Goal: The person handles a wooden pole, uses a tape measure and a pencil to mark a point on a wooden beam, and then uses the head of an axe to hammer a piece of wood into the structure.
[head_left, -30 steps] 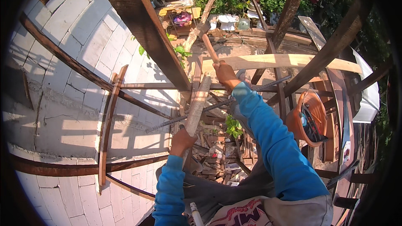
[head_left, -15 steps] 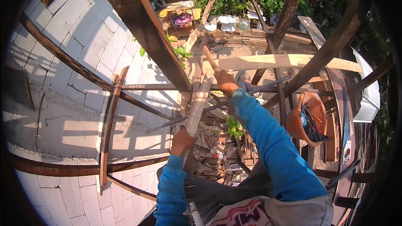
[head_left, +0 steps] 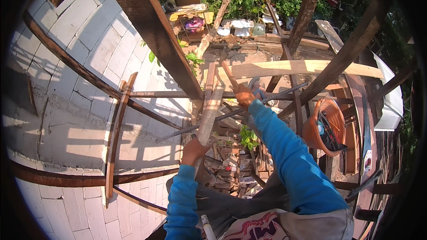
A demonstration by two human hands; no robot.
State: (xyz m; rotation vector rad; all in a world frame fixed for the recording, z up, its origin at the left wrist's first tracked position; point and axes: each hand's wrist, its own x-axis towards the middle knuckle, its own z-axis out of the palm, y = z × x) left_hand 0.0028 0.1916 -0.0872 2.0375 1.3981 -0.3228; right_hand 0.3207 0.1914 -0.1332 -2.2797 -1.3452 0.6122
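Far left: wall of pale blocks (head_left: pixel 84 84), shadow-striped, dark curved beams (head_left: pixel 73 66) running across it. Short upright batten (head_left: pixel 116 144) crosses the lower ones.

Next, a thick dark post (head_left: pixel 153 31) slanting down toward the centre. Just right of its lower end, the left hand (head_left: pixel 194 151), blue-sleeved, fingers wrapped round the near part of a rough wooden piece (head_left: pixel 210 114). Piece slants up and away, far end beside the foot of the post; it passes over a ribbed metal rod (head_left: pixel 235 111), which lies obliquely across the middle.

Hammer (head_left: pixel 229 74) just right of the piece's far end: wooden handle, dark head pointing away. Right hand (head_left: pixel 244 96) has its fingers closed on the handle's near end. Whether the head touches wood, cannot tell.

Sandalled foot (head_left: pixel 255 85) just beyond the right hand. Leafy sprig (head_left: pixel 248 136) below, near scattered wood scraps (head_left: pixel 240 178). Long pale board (head_left: pixel 284 67) behind, running right.

Right: orange bucket (head_left: pixel 313 134), tilted, tools inside. Far right, white sheet (head_left: pixel 388 100).
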